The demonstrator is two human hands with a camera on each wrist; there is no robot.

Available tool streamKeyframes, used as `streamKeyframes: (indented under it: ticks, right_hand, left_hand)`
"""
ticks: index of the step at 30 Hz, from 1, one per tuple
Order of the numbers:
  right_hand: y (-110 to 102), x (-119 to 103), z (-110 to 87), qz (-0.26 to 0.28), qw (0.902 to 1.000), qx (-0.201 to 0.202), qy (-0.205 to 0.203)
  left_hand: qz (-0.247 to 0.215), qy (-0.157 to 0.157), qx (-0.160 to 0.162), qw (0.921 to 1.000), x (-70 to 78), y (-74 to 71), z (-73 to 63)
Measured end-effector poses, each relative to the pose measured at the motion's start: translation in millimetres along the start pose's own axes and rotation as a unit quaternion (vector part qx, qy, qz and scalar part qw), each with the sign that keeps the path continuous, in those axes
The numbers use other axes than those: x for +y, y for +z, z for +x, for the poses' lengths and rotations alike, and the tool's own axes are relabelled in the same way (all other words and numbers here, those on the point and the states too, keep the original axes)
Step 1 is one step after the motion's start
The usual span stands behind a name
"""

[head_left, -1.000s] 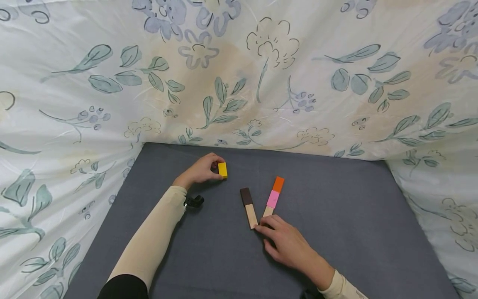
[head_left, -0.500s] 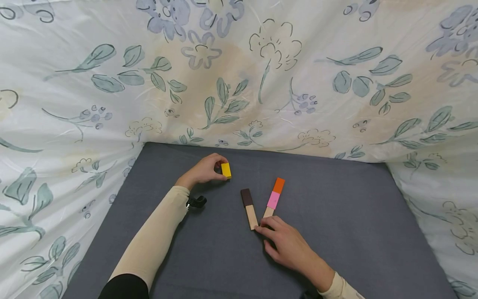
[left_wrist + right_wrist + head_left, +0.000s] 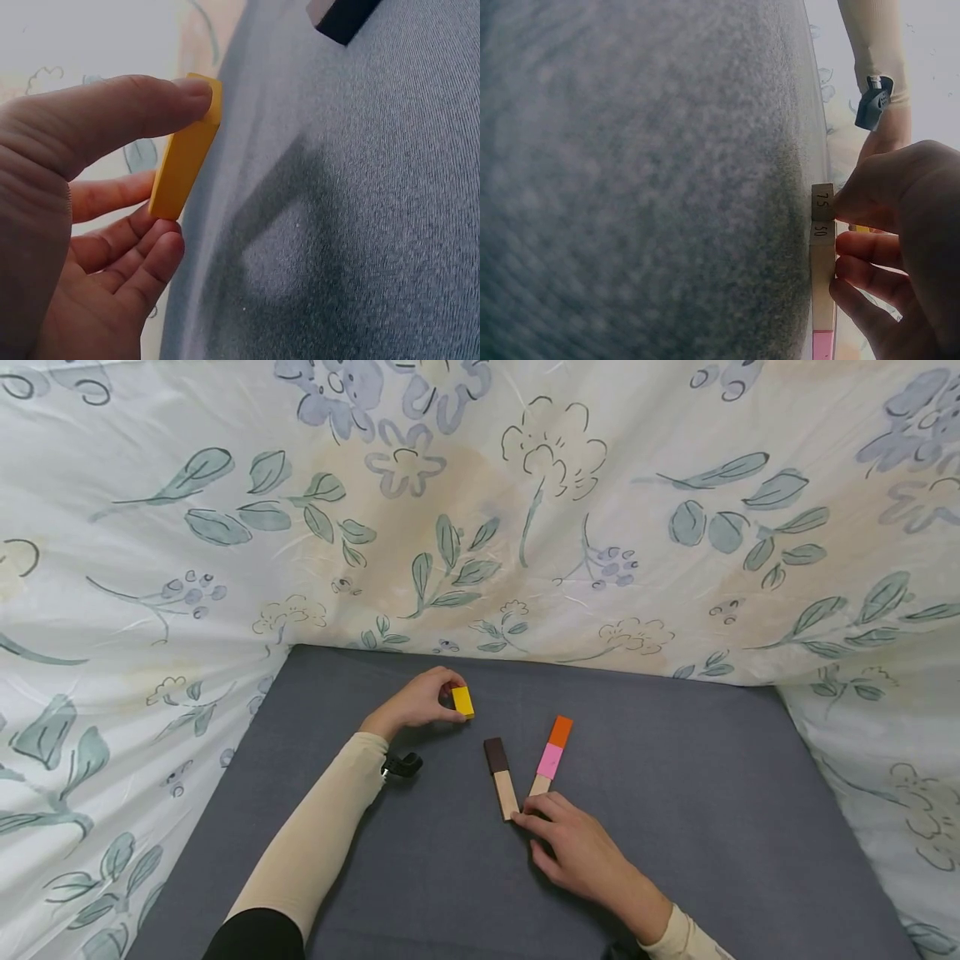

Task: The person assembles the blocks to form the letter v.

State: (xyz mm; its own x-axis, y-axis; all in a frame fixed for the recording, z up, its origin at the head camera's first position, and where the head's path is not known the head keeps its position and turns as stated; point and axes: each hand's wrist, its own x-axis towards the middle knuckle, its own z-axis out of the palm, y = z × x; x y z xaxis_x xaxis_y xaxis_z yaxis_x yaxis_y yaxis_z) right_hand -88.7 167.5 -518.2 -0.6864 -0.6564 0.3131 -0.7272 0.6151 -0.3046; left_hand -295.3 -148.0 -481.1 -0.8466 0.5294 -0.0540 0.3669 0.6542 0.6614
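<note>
My left hand [image 3: 420,700] pinches a small yellow block [image 3: 462,702] between thumb and fingertips. In the left wrist view the yellow block [image 3: 180,169] stands clear of the cloth, above a shadow. Two rows of blocks form a V on the cloth. The left row has a dark brown block [image 3: 495,755] and a plain wood block [image 3: 506,796]; the right row has an orange block [image 3: 560,731], a pink block [image 3: 549,761] and a plain wood block [image 3: 539,785]. My right hand [image 3: 581,847] touches the V's near end with its fingertips, partly hiding it.
Dark grey cloth [image 3: 675,793] covers the work surface. A floral curtain [image 3: 525,527] rises behind and along both sides. In the right wrist view, numbers mark the ends of the plain wood blocks [image 3: 822,202]. A black wrist device [image 3: 403,766] sits under my left wrist.
My left hand has moved a little to the right with the yellow block, which has turned slightly. My right hand and the V of blocks have stayed in place.
</note>
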Motion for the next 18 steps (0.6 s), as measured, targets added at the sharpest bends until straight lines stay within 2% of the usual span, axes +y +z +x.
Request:
streamKeyframes:
  ticks: [18]
  right_hand:
    - [0, 1, 0.6, -0.004, 1.0, -0.001, -0.001]
  left_hand:
    - [-0.003, 0.002, -0.005, 1.0, 9.6, 12.8, 6.4]
